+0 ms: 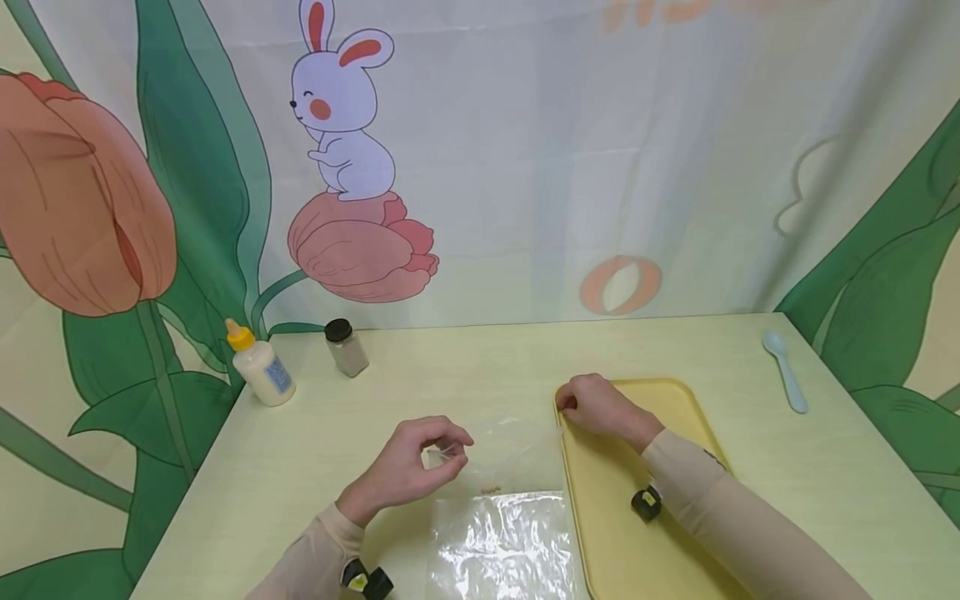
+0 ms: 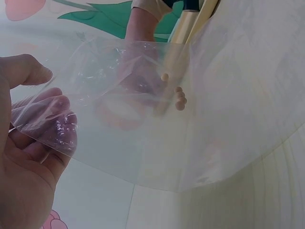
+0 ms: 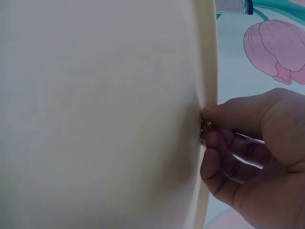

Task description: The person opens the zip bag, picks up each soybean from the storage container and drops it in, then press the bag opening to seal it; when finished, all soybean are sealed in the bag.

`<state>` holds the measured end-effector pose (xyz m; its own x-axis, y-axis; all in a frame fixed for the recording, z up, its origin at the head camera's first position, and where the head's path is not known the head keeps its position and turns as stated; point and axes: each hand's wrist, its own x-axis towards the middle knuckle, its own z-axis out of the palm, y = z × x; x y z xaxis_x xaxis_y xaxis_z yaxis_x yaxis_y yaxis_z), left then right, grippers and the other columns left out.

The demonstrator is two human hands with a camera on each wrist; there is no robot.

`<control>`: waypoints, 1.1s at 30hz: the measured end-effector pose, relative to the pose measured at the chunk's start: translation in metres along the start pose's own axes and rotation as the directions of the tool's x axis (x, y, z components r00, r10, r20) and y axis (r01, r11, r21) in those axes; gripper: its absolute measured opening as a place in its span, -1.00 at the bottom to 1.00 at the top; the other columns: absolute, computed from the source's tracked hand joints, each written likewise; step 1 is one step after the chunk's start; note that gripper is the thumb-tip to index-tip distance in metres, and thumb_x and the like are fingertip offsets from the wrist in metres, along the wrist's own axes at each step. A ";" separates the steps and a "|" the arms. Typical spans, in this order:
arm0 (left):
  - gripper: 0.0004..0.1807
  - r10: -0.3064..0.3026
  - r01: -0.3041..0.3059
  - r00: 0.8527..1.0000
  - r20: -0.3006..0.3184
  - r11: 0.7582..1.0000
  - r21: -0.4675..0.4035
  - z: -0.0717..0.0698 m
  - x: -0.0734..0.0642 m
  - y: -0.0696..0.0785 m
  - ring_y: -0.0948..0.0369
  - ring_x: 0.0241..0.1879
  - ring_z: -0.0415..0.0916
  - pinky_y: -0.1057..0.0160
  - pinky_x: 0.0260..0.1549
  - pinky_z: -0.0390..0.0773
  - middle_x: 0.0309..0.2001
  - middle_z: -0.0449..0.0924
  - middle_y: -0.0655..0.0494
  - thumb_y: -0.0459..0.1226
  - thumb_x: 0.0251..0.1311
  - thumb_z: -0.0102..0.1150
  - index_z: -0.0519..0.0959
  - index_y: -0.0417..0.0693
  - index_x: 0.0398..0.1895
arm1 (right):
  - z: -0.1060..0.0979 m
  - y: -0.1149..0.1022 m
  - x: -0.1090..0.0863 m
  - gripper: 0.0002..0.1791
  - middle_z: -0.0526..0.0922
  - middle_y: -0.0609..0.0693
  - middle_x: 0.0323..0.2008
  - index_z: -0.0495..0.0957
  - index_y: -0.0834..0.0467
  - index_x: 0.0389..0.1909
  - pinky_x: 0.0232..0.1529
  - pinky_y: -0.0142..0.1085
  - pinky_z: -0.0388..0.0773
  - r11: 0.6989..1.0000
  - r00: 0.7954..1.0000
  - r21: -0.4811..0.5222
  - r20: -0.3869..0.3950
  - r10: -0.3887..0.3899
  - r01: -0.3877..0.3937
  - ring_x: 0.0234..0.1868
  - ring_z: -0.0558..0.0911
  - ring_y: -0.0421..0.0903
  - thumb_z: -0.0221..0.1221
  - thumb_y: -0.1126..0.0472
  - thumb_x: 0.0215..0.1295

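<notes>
My left hand (image 1: 416,462) pinches the edge of a clear plastic bag (image 2: 143,157) between thumb and fingers. Several small tan, bean-like pieces (image 2: 180,100) lie low in the bag. Below it on the table is a shiny clear plastic sheet or bag (image 1: 498,546); whether the two are joined I cannot tell. My right hand (image 1: 600,407) is at the far left corner of a yellow tray (image 1: 615,542). Its thumb and fingertips pinch small golden-tan pieces (image 3: 204,133) against the tray's edge, mostly hidden by the fingers.
A glue bottle (image 1: 262,373) with a yellow cap stands at the table's back left. Beside it is a small jar (image 1: 348,350) with a black lid. A pale blue spoon (image 1: 786,372) lies at the right. A printed curtain (image 1: 495,167) hangs behind the table.
</notes>
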<state>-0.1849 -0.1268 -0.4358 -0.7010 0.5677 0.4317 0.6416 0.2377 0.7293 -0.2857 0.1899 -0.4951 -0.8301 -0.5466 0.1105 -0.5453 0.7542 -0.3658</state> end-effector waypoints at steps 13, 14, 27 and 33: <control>-0.86 -0.003 0.003 1.000 0.001 1.000 -0.001 0.000 0.001 0.000 0.34 -0.37 0.52 0.19 -0.25 0.65 -0.39 0.64 -0.04 -0.54 0.07 0.23 0.62 -0.30 -0.27 | -0.001 0.001 -0.001 -0.88 0.72 -0.04 -0.39 0.69 0.17 -0.44 -0.24 -0.23 0.60 1.000 1.000 -0.007 0.015 0.020 -0.020 -0.33 0.63 -0.15 0.23 0.41 0.14; -0.86 -0.003 0.003 1.000 0.001 1.000 -0.001 0.000 0.001 0.000 0.34 -0.37 0.52 0.19 -0.25 0.65 -0.39 0.64 -0.04 -0.53 0.07 0.23 0.62 -0.30 -0.27 | -0.002 0.000 -0.001 -0.88 0.72 -0.04 -0.39 0.69 0.16 -0.45 -0.24 -0.23 0.60 1.000 1.000 -0.006 0.018 0.024 -0.024 -0.33 0.62 -0.15 0.23 0.41 0.15; -0.87 0.008 -0.008 1.000 0.000 1.000 0.009 0.001 0.001 0.002 0.34 -0.38 0.51 0.19 -0.29 0.65 -0.40 0.63 -0.04 -0.50 0.11 0.24 0.63 -0.21 -0.27 | -0.002 -0.001 -0.005 -0.88 0.71 -0.07 -0.42 0.70 0.14 -0.44 -0.26 -0.25 0.59 0.999 0.999 0.002 0.004 0.044 -0.044 -0.37 0.61 -0.18 0.23 0.38 0.16; -0.87 0.009 -0.009 1.000 -0.004 1.000 0.008 0.001 0.001 0.001 0.34 -0.38 0.52 0.20 -0.28 0.65 -0.39 0.64 -0.04 -0.51 0.10 0.24 0.63 -0.22 -0.28 | -0.007 -0.005 -0.005 -0.91 0.74 -0.02 -0.33 0.71 0.17 -0.38 -0.20 -0.22 0.62 0.998 0.998 -0.005 -0.015 0.062 -0.062 -0.30 0.65 -0.14 0.24 0.35 0.17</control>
<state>-0.1842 -0.1252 -0.4354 -0.6966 0.5668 0.4398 0.6499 0.2389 0.7215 -0.2798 0.1915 -0.4878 -0.8641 -0.4929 0.1014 -0.4930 0.7889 -0.3669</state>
